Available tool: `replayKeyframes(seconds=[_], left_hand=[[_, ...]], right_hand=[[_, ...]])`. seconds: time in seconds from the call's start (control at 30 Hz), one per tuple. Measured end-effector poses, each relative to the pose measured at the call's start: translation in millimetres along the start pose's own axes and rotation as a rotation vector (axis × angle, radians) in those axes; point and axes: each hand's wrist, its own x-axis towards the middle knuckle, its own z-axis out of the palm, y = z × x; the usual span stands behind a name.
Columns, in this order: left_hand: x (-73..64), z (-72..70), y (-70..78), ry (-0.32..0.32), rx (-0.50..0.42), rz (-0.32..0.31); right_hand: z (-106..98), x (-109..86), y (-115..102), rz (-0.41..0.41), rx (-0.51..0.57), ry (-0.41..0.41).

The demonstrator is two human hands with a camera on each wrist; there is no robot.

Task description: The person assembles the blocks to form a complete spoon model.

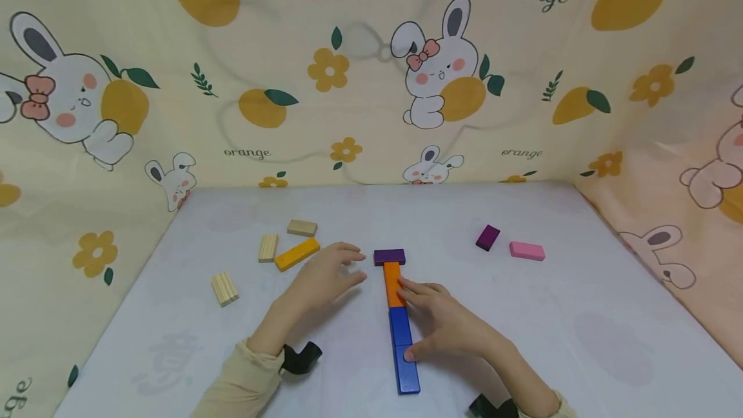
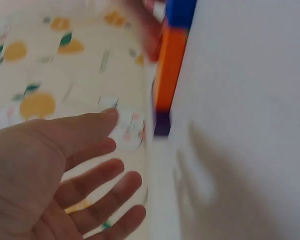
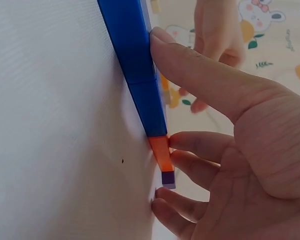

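Note:
A straight row of blocks stands at the middle of the table. It runs from a near blue block [image 1: 408, 373] through a second blue block [image 1: 400, 326] to an orange block [image 1: 392, 288], with a purple block [image 1: 389, 257] set crosswise at the far end. My right hand [image 1: 445, 322] rests along the row's right side, its thumb against the near blue block and fingertips at the orange one. To the left of the purple block hovers my left hand [image 1: 326, 276], fingers spread and holding nothing; the left wrist view shows its palm.
Beside my left hand lie a yellow block [image 1: 297, 255] and plain wooden blocks [image 1: 268, 248], another wooden block [image 1: 224, 288] being nearer. At the right are a dark purple block [image 1: 487, 237] and a pink block [image 1: 527, 251]. A printed cloth [image 1: 360, 115] hangs behind the white table [image 1: 522, 328].

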Motion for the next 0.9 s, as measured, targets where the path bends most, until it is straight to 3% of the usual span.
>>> replayKeyframes(seconds=[0.1, 0.2, 0.4, 0.53, 0.67, 0.9], left_hand=[[-0.9, -20.5, -18.9, 0.044, -0.054, -0.025], [-5.5, -39.3, -43.2, 0.131, -0.11, -0.025], [-32.0, -62.0, -74.4, 0.291, -0.222, -0.115], [-48.3, -61.0, -85.5, 0.317, -0.245, -0.194], [-56.3, -57.2, -95.5, 0.313, -0.243, -0.257], [-60.3, -52.5, -103.7, 0.284, -0.217, -0.27]], right_hand=[[0.2, 1.5, 1.0, 0.008, 0.004, 0.001], [1.0, 2.1, 1.7, 0.011, 0.022, 0.005], [2.4, 1.5, 2.0, -0.001, 0.038, 0.009], [1.7, -0.4, 1.7, -0.004, 0.049, 0.022], [1.3, 0.3, 0.9, -0.003, 0.056, 0.022], [2.9, 1.1, 1.0, 0.004, 0.053, 0.022]])
